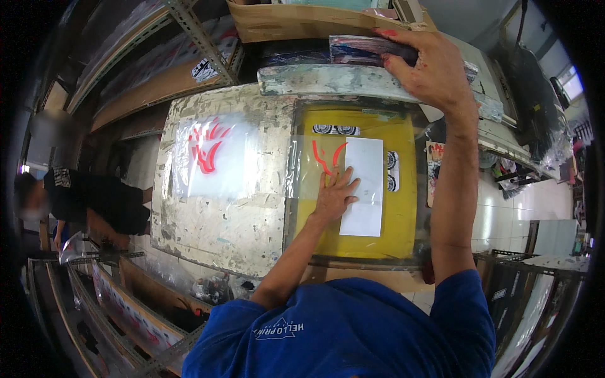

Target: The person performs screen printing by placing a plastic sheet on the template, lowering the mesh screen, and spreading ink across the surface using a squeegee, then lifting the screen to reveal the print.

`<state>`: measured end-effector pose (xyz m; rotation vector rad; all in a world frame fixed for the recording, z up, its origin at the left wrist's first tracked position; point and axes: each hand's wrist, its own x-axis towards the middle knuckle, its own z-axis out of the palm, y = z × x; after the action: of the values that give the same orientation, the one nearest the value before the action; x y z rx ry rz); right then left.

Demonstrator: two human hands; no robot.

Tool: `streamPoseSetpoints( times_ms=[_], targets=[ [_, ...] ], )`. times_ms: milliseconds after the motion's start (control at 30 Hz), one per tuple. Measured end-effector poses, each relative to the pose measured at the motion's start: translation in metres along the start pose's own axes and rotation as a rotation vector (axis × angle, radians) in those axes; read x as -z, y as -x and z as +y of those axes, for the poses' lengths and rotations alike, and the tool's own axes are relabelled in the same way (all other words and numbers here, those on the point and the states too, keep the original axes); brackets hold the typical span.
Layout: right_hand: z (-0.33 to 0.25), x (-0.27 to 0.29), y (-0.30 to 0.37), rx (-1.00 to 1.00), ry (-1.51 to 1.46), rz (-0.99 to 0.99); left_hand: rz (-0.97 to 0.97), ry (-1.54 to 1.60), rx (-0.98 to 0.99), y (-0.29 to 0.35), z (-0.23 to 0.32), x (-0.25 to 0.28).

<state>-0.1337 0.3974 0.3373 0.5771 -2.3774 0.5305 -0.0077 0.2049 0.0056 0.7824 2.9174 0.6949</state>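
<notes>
Touching white paper (364,211) and a clear sheet (309,173) on the yellow screen (397,233) with the left hand (334,194), spread wide and flat. Gripping a stained scraper (354,50) with the right hand (432,68), curled round it, beyond the screen, near a pale bar (334,80).

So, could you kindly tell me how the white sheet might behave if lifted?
The white sheet looks paper-thin, so it is probably light and floppy. Lying flat against the yellow panel, it may be hard to get a fingertip under.
</notes>
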Motion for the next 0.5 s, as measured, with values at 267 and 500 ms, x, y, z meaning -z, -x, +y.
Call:
streamPoseSetpoints(
  times_ms=[267,500],
  targets=[
    [-0.002,0.001,0.0,-0.047,0.002,-0.045,0.086,0.01,-0.031,-0.015,0.009,-0.01],
    [-0.006,0.006,0.002,-0.054,0.035,-0.086,0.083,-0.03,-0.021,-0.019,0.013,-0.013]
  ],
)
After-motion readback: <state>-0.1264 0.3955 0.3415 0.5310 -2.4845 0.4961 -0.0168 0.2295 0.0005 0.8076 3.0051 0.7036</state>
